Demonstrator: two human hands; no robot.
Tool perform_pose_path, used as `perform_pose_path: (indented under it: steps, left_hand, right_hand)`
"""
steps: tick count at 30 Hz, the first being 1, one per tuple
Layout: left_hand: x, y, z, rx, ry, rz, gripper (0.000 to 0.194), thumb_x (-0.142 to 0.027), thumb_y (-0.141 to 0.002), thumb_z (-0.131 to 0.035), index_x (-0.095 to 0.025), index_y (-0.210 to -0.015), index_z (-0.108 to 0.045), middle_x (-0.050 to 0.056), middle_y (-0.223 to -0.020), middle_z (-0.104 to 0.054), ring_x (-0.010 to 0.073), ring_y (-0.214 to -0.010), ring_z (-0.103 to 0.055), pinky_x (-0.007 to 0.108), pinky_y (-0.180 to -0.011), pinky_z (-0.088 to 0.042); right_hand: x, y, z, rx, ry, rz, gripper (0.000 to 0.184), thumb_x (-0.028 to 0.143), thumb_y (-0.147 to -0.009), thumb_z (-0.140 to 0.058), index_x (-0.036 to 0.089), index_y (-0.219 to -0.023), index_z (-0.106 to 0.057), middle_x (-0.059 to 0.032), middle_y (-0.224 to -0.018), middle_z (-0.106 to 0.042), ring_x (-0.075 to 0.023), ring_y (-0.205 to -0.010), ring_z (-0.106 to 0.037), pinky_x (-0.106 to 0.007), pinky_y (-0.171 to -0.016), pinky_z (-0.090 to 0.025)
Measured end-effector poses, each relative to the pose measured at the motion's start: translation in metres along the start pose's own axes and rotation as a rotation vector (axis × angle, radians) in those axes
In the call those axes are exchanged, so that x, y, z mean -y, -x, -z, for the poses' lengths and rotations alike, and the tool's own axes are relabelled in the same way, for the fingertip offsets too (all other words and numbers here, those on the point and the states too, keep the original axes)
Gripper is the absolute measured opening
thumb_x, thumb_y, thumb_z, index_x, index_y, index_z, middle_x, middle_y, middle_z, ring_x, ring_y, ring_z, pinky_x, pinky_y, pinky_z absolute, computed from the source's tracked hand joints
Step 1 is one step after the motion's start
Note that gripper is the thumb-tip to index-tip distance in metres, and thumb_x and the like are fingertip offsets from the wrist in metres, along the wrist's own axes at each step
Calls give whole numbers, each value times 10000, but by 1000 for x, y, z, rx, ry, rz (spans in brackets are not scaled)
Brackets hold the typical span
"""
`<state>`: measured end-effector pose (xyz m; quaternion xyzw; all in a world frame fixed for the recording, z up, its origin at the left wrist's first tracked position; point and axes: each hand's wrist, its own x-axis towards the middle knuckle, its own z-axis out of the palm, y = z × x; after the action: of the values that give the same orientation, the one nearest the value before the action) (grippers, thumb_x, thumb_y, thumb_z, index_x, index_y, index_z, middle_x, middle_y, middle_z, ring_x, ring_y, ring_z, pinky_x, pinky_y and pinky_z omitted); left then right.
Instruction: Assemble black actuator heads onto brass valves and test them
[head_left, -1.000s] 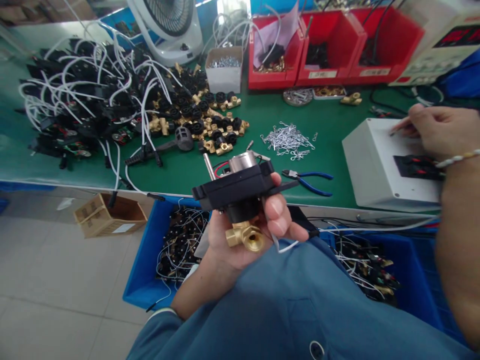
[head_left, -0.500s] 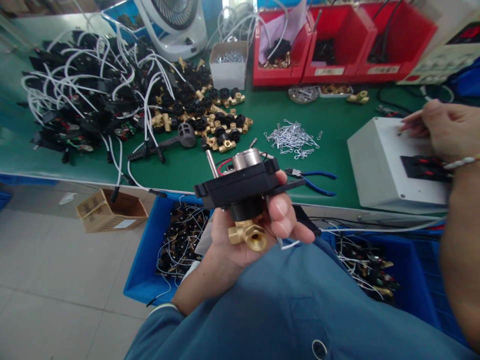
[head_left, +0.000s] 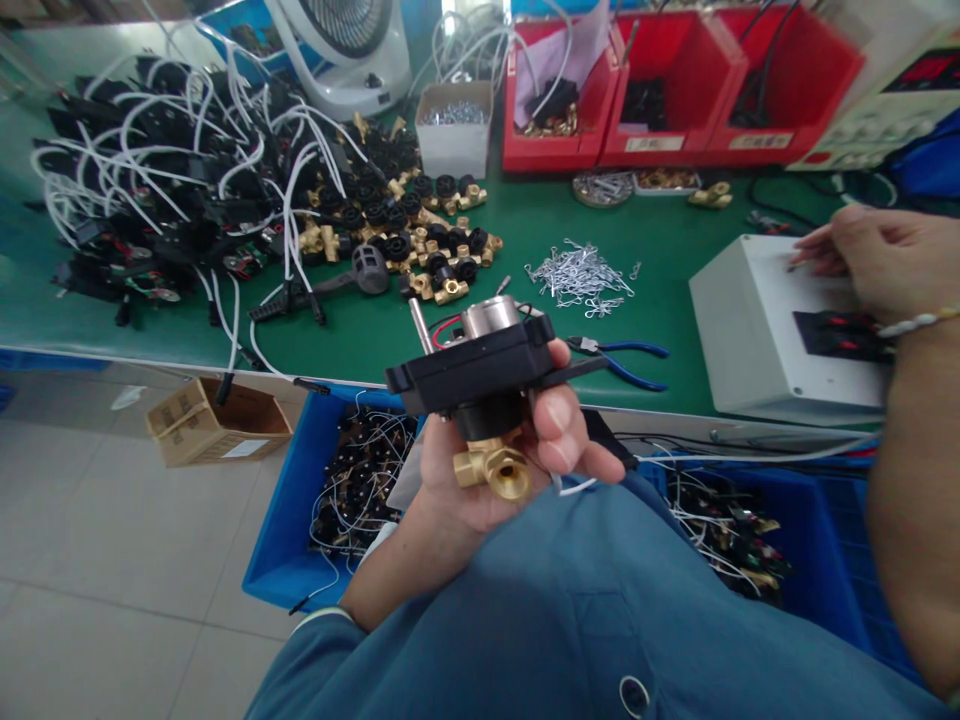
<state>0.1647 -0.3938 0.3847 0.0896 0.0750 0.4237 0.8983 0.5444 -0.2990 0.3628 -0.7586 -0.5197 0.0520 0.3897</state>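
My left hand (head_left: pixel 465 480) holds a motorized valve (head_left: pixel 480 370) in front of my body. The valve has a black housing with a silver motor, a metal post and a red wire on top, and a brass body below with one port facing me. At the right, my right hand (head_left: pixel 877 255) rests on top of a light grey box (head_left: pixel 750 330), its fingers bent and drawn together at a small part on the panel. Whether they grip that part is too small to tell. A black panel piece with red marks (head_left: pixel 840 335) lies under the wrist.
Blue-handled cutters (head_left: pixel 634 362) and a pile of metal clips (head_left: pixel 577 275) lie on the green bench (head_left: pixel 525 215). Left are brass valve bodies (head_left: pixel 450 290), wired black units (head_left: pixel 172 190) and a grey mallet-like tool (head_left: pixel 367 270). Red bins (head_left: pixel 555 150) stand behind; blue crates (head_left: pixel 277 540) below.
The whole view has shifted slightly, with the bench things a little further left. Both hands keep nearly the same pose, the left one still holding the valve.
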Motion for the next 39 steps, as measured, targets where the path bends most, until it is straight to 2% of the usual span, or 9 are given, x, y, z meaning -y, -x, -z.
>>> perform_pose_path:
  steps: [3,6,8,13,16,19,25,32,39]
  left_hand:
    - [1,0,-1,-8,-27,-3,571,-442,-1042,-277,-210,-830,-754,23,-558,-577,116,-432,-568,299,-551,-615]
    - [2,-1,-3,-70,-63,-12,489,-483,-1012,-381,-242,-797,-748,14,-544,-553,126,-416,-533,315,-516,-590]
    - [2,-1,-4,-95,-58,-10,507,-501,-1012,-365,-247,-780,-737,15,-533,-543,130,-405,-512,324,-503,-576]
    - [2,0,-2,-61,-29,-3,495,-465,-1020,-350,-240,-805,-736,21,-544,-576,131,-413,-545,316,-507,-585]
    - [1,-1,-2,-53,-33,-20,627,-437,-1046,-193,-223,-838,-745,36,-576,-629,143,-463,-629,322,-566,-623]
    - [2,-3,-5,-100,-67,-85,760,-374,-1052,-49,-178,-847,-754,73,-713,-738,156,-622,-730,308,-643,-642]
    - [6,-4,-13,-261,-153,-122,700,-445,-1083,-158,-114,-912,-750,90,-921,-782,175,-855,-765,299,-812,-625]
    - [7,1,-11,-273,-254,-224,589,-422,-1085,-253,-126,-965,-748,86,-980,-788,185,-958,-762,313,-917,-601]
    - [6,1,-10,-297,-257,-202,539,-442,-1080,-275,-141,-1152,-716,89,-971,-789,218,-995,-760,375,-966,-585]
  right_hand:
    - [-5,-2,1,4,8,-3,320,321,-991,-544,157,-772,-708,-55,-704,-619,-73,-590,-510,-290,-669,-444]
    - [-7,-2,2,-3,26,-14,303,353,-983,-570,158,-816,-731,-68,-726,-641,-81,-595,-508,-307,-676,-450]
    - [-7,-1,3,-3,37,-13,310,370,-984,-571,153,-842,-740,-81,-753,-657,-84,-598,-506,-316,-684,-457]
    - [-4,0,1,2,34,-19,293,338,-989,-561,159,-833,-733,-72,-741,-638,-88,-599,-510,-321,-687,-459]
    - [-2,0,1,2,34,-23,286,304,-989,-557,158,-810,-725,-62,-706,-616,-90,-588,-506,-326,-681,-453]
    - [-3,-1,0,-6,32,-13,297,285,-990,-550,151,-787,-720,-79,-716,-648,-91,-566,-502,-322,-669,-460]
    - [-11,-6,-1,-5,46,11,295,274,-998,-558,100,-868,-757,-115,-767,-719,-77,-553,-534,-261,-644,-473]
    - [-11,-7,-1,-10,18,16,277,231,-987,-572,85,-858,-769,-102,-748,-738,-74,-538,-560,-217,-619,-479]
    - [-6,-4,-1,-11,13,-1,266,197,-983,-570,85,-845,-767,-98,-722,-725,-67,-526,-529,-202,-594,-461]
